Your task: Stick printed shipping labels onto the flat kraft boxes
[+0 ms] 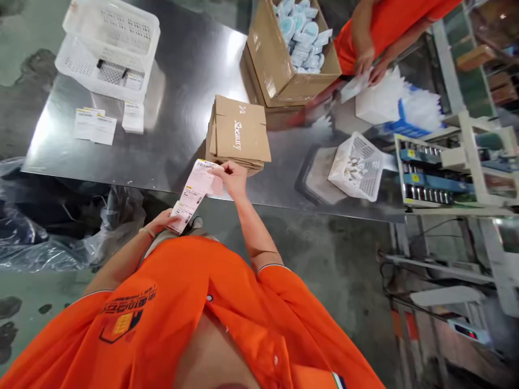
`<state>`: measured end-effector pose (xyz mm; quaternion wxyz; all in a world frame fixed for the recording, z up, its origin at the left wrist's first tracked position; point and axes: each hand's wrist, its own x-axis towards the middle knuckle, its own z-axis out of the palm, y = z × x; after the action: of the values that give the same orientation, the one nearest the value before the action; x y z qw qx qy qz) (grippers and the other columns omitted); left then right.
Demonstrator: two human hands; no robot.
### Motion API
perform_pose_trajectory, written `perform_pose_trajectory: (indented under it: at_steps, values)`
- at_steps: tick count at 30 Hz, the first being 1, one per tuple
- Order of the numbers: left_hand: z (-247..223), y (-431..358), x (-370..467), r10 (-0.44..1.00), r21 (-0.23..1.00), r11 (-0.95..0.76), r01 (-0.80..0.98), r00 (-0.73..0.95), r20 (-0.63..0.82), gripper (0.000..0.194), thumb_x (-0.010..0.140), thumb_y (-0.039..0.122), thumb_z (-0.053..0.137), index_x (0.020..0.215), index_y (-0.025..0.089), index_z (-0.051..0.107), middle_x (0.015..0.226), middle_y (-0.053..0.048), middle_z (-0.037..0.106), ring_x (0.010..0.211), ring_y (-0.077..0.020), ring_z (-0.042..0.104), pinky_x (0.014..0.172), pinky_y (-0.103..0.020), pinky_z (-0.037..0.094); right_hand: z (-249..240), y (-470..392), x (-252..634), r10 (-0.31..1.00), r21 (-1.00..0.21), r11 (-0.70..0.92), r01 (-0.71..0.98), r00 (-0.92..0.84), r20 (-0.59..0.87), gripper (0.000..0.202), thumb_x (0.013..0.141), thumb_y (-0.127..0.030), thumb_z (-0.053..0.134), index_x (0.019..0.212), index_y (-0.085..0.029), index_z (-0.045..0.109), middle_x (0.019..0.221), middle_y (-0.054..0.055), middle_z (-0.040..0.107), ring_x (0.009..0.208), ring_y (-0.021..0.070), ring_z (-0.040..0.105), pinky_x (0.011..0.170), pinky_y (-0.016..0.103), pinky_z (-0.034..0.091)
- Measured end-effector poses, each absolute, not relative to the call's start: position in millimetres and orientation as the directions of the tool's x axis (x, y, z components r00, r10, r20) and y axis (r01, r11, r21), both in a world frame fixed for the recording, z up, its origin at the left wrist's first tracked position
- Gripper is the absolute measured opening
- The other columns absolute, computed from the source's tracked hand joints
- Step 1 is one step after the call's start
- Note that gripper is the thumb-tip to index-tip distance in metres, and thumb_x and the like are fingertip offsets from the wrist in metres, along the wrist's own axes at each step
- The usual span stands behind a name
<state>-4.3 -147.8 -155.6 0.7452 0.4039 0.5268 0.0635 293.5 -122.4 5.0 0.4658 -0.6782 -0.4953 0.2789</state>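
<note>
My left hand [162, 221] is closed on the lower end of a stack of printed shipping labels [192, 193], just in front of the table edge. With thumb and fingers together, my right hand [232, 177] pinches the upper part of the same labels. They slant between both hands, barcode end toward the table. Right behind my right hand lies a pile of flattened brown cardboard boxes [243, 127] with white lettering on top. More labels [103, 128] lie on the table at the left, and another small stack of labels [133, 116] is beside them.
White plastic baskets [111, 46] stand at the left on the metal table [194, 59]. A carton [267, 59] of round packs is at the back. Another person's hands [371, 67] hold a white packet at the right, near a small white basket [359, 167] and a rack [438, 173].
</note>
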Motion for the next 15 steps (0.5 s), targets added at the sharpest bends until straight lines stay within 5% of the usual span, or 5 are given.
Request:
perform_pose_trajectory:
  at_steps: [5, 8, 11, 15]
  values:
    - [-178, -150, 3, 0.516, 0.665, 0.641, 0.382, 0.427, -0.743, 0.049, 0.058, 0.041, 0.096, 0.088, 0.017, 0.065, 0.085, -0.008, 0.075, 0.086, -0.0268, 0.069, 0.079, -0.039, 0.056, 3, -155, 310, 0.969, -0.556, 0.244, 0.794, -0.175, 0.175, 0.024, 0.104, -0.023, 0.061, 0.086, -0.019, 0.077, 0.079, 0.005, 0.071, 0.077, 0.0171, 0.062, 0.071, 0.028, 0.046]
    - [-184, -153, 8, 0.499, 0.661, 0.632, 0.405, 0.44, -0.746, 0.047, 0.06, 0.043, 0.095, 0.083, 0.018, 0.063, 0.078, -0.006, 0.071, 0.085, -0.0273, 0.068, 0.079, -0.039, 0.056, -4, -177, 308, 0.926, -0.374, 0.368, 0.852, -0.299, 0.231, 0.03, 0.109, -0.019, 0.051, 0.102, -0.019, 0.08, 0.096, 0.011, 0.078, 0.092, 0.0204, 0.068, 0.078, 0.032, 0.054]
    - [-185, -155, 13, 0.483, 0.659, 0.626, 0.417, 0.456, -0.747, 0.048, 0.06, 0.047, 0.095, 0.082, 0.019, 0.063, 0.073, -0.005, 0.069, 0.089, -0.0299, 0.069, 0.079, -0.038, 0.057, -18, -192, 298, 0.903, -0.415, 0.377, 0.828, -0.229, 0.364, 0.036, 0.112, -0.029, 0.048, 0.105, -0.022, 0.083, 0.104, 0.013, 0.08, 0.104, 0.0238, 0.072, 0.09, 0.04, 0.061]
    - [-186, -156, 20, 0.451, 0.677, 0.622, 0.393, 0.526, -0.721, 0.048, 0.064, 0.052, 0.095, 0.082, 0.02, 0.063, 0.07, -0.005, 0.07, 0.089, -0.0292, 0.071, 0.077, -0.034, 0.057, -36, -194, 287, 0.885, -0.672, 0.261, 0.693, 0.107, 0.454, 0.041, 0.11, -0.049, 0.052, 0.099, -0.027, 0.085, 0.105, 0.012, 0.081, 0.11, 0.0268, 0.076, 0.1, 0.05, 0.062]
